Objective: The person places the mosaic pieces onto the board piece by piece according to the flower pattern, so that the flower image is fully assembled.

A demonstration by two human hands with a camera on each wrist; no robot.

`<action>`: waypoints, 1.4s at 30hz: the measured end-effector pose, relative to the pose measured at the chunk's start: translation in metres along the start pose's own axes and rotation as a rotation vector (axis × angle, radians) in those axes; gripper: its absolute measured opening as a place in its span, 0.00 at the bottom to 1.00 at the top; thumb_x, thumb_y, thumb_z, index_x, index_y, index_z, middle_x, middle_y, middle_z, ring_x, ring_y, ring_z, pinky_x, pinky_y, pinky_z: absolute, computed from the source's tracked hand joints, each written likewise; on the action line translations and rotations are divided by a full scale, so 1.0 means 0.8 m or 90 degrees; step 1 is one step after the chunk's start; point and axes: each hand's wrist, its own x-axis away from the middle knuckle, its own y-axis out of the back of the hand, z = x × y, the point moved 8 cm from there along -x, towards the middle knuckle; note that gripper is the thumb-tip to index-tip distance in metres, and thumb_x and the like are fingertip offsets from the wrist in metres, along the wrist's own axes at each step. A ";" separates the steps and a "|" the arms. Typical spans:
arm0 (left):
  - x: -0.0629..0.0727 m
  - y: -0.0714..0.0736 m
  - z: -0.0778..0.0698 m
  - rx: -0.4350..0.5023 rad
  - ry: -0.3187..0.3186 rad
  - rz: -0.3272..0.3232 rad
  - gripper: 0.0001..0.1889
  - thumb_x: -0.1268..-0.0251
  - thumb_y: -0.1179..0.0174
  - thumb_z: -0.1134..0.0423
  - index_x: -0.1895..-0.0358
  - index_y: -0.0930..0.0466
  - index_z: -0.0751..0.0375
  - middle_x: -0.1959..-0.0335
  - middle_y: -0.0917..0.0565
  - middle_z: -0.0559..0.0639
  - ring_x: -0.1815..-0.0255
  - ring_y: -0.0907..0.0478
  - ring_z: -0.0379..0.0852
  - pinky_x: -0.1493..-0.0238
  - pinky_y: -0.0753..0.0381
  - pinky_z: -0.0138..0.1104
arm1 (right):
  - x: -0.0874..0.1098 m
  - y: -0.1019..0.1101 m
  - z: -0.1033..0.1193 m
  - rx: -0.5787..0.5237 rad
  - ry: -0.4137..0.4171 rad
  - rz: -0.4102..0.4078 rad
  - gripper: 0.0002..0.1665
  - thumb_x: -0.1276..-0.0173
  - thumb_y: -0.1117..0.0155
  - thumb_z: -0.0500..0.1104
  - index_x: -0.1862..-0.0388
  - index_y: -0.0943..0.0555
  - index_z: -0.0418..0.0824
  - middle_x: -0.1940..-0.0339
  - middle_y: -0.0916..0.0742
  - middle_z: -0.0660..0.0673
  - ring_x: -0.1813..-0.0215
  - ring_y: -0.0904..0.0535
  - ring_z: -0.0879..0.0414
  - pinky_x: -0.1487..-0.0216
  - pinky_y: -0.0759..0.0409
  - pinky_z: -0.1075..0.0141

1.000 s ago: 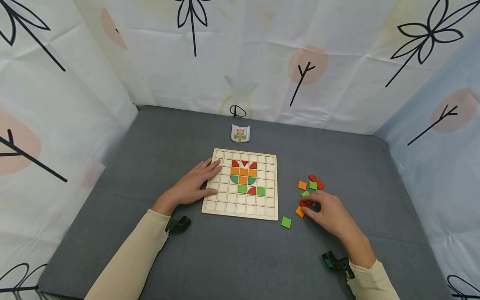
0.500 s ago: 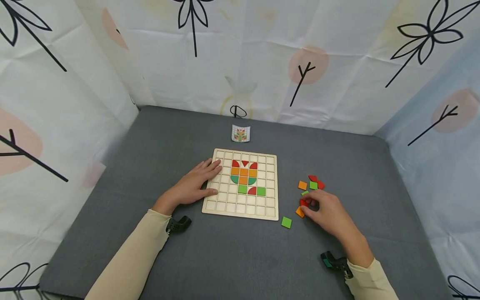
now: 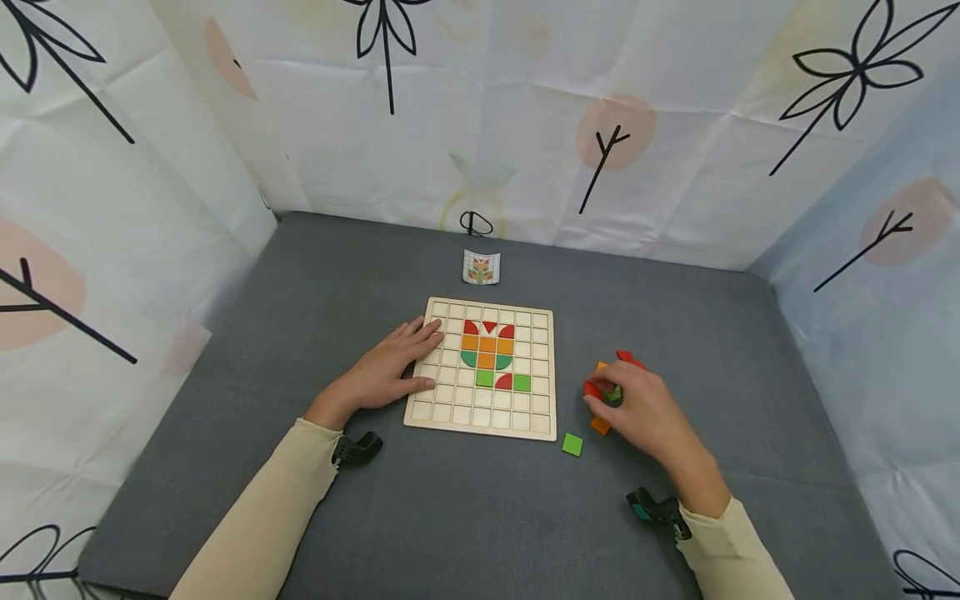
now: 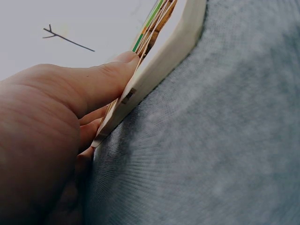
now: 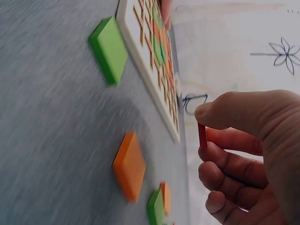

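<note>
My left hand (image 3: 390, 367) rests on the left edge of a wooden grid board (image 3: 442, 404), fingers spread over it and thumb near its lower left. In the left wrist view the thumb (image 4: 108, 82) lies along the board's raised rim. On the board sit red, orange and green tiles, among them an orange square (image 3: 487, 343) and a green square (image 3: 522, 382). To the right, my right hand (image 3: 641, 408) pinches a red tile (image 3: 592, 390) between thumb and fingers. The right wrist view has that red tile (image 5: 202, 136) edge-on, lifted off the table.
Loose tiles lie under and around the right hand, including an orange tile (image 3: 600, 426) and red ones (image 3: 627, 357). A green square tile (image 3: 572, 444) lies off the board's lower right corner. A small pattern card (image 3: 481, 267) lies behind the board on the grey table (image 3: 360, 258).
My right hand has risen from the loose tiles and shifted slightly left and away, carrying the red tile. The left hand stays in place on the board.
</note>
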 end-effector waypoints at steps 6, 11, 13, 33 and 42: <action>-0.001 0.000 -0.004 0.003 -0.001 0.002 0.45 0.22 0.31 0.52 0.12 0.43 0.63 0.10 0.49 0.59 0.10 0.60 0.62 0.14 0.59 0.58 | -0.021 -0.005 0.026 -0.020 0.030 0.005 0.10 0.33 0.18 0.37 0.54 0.09 0.41 0.60 0.13 0.52 0.59 0.18 0.52 0.58 0.16 0.56; -0.002 0.001 -0.007 0.007 -0.004 0.000 0.45 0.22 0.31 0.52 0.13 0.43 0.64 0.11 0.48 0.59 0.10 0.60 0.63 0.14 0.60 0.58 | -0.040 -0.010 0.051 -0.030 0.074 0.007 0.11 0.35 0.17 0.36 0.54 0.09 0.40 0.62 0.14 0.51 0.60 0.18 0.50 0.59 0.16 0.57; -0.002 0.000 -0.007 0.006 -0.005 0.000 0.44 0.22 0.31 0.52 0.13 0.43 0.64 0.11 0.48 0.60 0.10 0.60 0.63 0.14 0.60 0.58 | -0.047 -0.012 0.062 -0.030 0.092 0.002 0.11 0.35 0.17 0.36 0.55 0.10 0.40 0.62 0.14 0.51 0.60 0.18 0.49 0.59 0.17 0.57; -0.001 -0.003 0.003 -0.001 -0.002 0.001 0.45 0.21 0.32 0.51 0.12 0.44 0.63 0.10 0.49 0.59 0.10 0.60 0.62 0.14 0.60 0.58 | -0.099 -0.059 0.118 -0.042 0.124 0.035 0.06 0.30 0.20 0.40 0.57 0.10 0.43 0.63 0.13 0.52 0.61 0.19 0.55 0.59 0.18 0.60; -0.001 -0.001 0.002 0.004 -0.005 -0.006 0.44 0.21 0.32 0.50 0.12 0.43 0.63 0.11 0.48 0.60 0.10 0.59 0.63 0.14 0.59 0.58 | -0.119 -0.094 0.138 -0.041 0.088 0.091 0.05 0.28 0.22 0.42 0.59 0.11 0.42 0.65 0.13 0.52 0.62 0.19 0.57 0.56 0.16 0.60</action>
